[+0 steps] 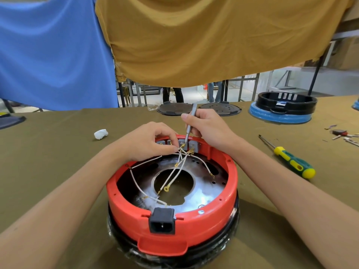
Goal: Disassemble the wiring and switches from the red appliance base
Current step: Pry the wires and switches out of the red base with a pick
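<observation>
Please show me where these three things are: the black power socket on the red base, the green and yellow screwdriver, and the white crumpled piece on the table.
black power socket [162,222], head view, on its front face.
green and yellow screwdriver [293,160], head view, on its handle.
white crumpled piece [101,133], head view, on its middle.

So I had the red appliance base sitting upside down on the olive-covered table, black power socket facing me. My left hand pinched the white wires right by the grey switches on the far rim. My right hand gripped a slim grey tool, tip down at one of those switches. A yellow-green screwdriver lay off to the right, a white wad to the left. Further back sat a black and blue base and two dark round plates.
</observation>
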A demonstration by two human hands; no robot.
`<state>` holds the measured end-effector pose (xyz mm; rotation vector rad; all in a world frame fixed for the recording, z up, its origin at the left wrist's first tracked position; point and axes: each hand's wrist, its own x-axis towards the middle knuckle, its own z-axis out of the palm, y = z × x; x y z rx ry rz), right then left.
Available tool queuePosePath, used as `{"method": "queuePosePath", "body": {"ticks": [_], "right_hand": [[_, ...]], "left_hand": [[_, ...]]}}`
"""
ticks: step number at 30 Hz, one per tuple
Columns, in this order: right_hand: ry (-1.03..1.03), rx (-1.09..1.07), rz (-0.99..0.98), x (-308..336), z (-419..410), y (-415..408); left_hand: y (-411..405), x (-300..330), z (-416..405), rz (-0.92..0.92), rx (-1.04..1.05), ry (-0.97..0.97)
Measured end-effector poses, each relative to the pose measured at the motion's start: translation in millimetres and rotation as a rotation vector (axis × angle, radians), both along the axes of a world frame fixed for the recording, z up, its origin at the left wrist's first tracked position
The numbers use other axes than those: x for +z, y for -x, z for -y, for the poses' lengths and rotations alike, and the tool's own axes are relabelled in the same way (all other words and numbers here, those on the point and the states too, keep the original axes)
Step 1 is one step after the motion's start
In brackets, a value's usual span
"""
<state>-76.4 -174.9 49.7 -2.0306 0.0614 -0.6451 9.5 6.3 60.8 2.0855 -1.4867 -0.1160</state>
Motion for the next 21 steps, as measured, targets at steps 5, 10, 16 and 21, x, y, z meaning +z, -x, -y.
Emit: {"method": "queuePosePath", "body": {"ticks": [5, 10, 16, 21], "right_hand": [[-0.034, -0.002, -0.009, -1.3, 0.8, -1.7], [-0.063, 0.028, -0.002, -1.3, 1.2, -1.1], [-0.147, 0.007, 0.055, -1.7, 0.6, -0.8], [-0.111, 0.040, 0.048, -2.2, 0.7, -0.2]], "left_hand": [[-0.4, 0.1, 0.2, -0.017, -0.001, 0.002], [-0.5, -0.2, -0.2, -0.015, -0.006, 0.002], [-0.5, 0.6, -0.4, -0.012, -0.002, -0.003], [-1.4, 0.1, -0.5, -0.036, 0.001, 0.005]]}}
